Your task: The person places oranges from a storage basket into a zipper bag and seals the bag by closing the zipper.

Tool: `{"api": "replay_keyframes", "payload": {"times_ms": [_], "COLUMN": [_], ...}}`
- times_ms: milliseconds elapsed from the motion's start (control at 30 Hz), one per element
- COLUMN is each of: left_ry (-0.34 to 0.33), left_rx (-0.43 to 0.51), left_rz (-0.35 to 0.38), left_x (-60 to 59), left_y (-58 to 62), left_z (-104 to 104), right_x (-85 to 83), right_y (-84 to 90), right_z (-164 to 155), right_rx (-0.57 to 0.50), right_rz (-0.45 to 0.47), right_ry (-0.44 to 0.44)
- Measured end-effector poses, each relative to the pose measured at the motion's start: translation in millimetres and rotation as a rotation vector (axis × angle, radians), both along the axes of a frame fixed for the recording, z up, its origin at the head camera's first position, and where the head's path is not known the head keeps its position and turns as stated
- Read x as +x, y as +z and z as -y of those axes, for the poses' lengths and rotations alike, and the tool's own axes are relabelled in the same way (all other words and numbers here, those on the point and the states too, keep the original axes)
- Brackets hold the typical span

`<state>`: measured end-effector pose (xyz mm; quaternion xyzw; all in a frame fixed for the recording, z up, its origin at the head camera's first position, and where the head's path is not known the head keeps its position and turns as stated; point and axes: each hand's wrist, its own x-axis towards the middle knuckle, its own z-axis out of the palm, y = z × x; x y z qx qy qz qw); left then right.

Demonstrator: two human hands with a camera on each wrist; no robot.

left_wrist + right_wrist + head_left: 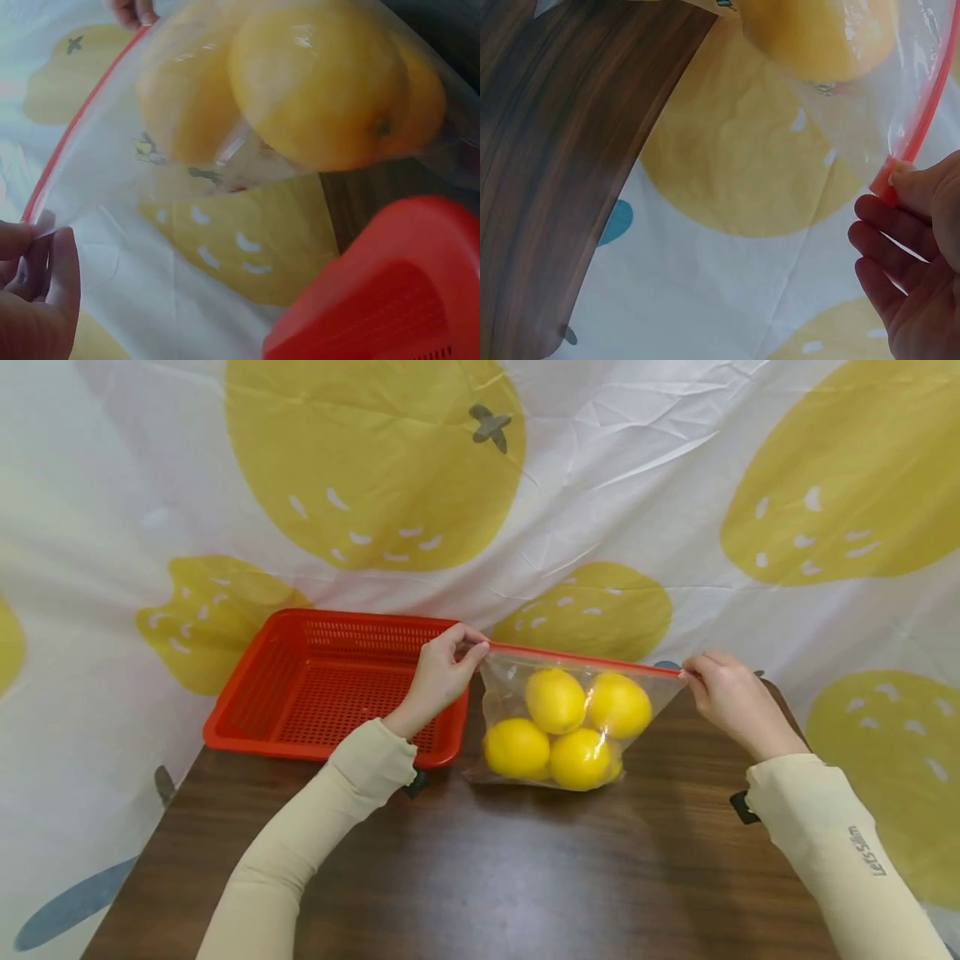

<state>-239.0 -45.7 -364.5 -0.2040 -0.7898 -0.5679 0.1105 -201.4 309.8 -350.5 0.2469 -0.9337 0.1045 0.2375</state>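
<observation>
A clear zip bag (517, 681) with a red zip strip along its top hangs stretched between both hands, its lower edge close over the table. Inside it are several round yellow citrus fruits (555, 701), also large in the left wrist view as fruit (315, 90). My left hand (444, 672) pinches the bag's left top corner between thumb and fingers. At the other end, my right hand (731, 702) pinches the strip's right end. The right wrist view shows a short, wider red piece (885, 180) under that thumb. The strip looks pressed together along its length.
A red perforated plastic basket (217, 727) stands behind and left of the bag, with nothing seen in it; my left forearm passes in front of it. The brown wooden table (540, 893) meets a hanging white cloth (600, 468) printed with yellow fruit at its back.
</observation>
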Motion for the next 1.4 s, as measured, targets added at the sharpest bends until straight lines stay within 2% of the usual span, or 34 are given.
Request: {"api": "replay_keyframes", "payload": {"times_ms": [133, 267, 367, 533, 600, 633, 700, 833, 867, 900, 1000, 1133, 1267, 1400], "left_ry": [0.036, 0.056, 0.059, 0.02, -0.004, -0.018, -0.044, -0.125, -0.146, -0.166, -0.2, -0.206, -0.204, -0.179], "left_rx": [-0.057, -0.085, -0.087, -0.114, -0.127, -0.131, -0.135, -0.09, -0.069, -0.043, 0.025, 0.086, 0.073, -0.034], "left_rz": [0.003, 0.017, 0.034, 0.057, 0.075, 0.083, 0.102, 0.126, 0.134, 0.142, 0.189, 0.246, 0.253, 0.159], "left_x": [-5.6, -17.0, -27.2, -42.1, -46.2, -48.3, -51.8, -58.1, -59.3, -60.6, -61.8, -63.3, -63.2, -53.0], "left_y": [4.2, 8.8, 12.1, 21.6, 24.5, 25.0, 25.2, 22.5, 21.6, 20.4, 19.5, 20.2, 24.6, 36.0], "left_z": [-2, -9, -15, -29, -34, -37, -42, -49, -50, -50, -51, -52, -52, -50], "right_x": [4.6, 12.8, 19.9, 26.0, 22.4, 19.7, 12.0, -8.4, -13.9, -18.8, -30.2, -42.8, -51.8, -54.3], "right_y": [7.4, 20.8, 30.6, 40.2, 40.0, 39.4, 36.4, 32.3, 32.6, 34.1, 40.8, 46.4, 50.1, 53.4], "right_z": [-1, -3, -3, -1, 4, 8, 21, 57, 66, 73, 90, 99, 99, 99], "right_rx": [0.038, 0.088, 0.119, 0.094, 0.057, 0.041, 0.039, 0.054, 0.071, 0.096, 0.24, 0.426, 0.466, 0.465], "right_rz": [0.073, 0.266, 0.445, 0.793, 0.883, 0.871, 0.706, 0.178, 0.082, 0.038, -0.025, -0.078, -0.124, -0.121], "right_ry": [0.005, -0.004, 0.016, 0.17, 0.248, 0.278, 0.352, 0.46, 0.487, 0.512, 0.563, 0.616, 0.676, 0.675]}}
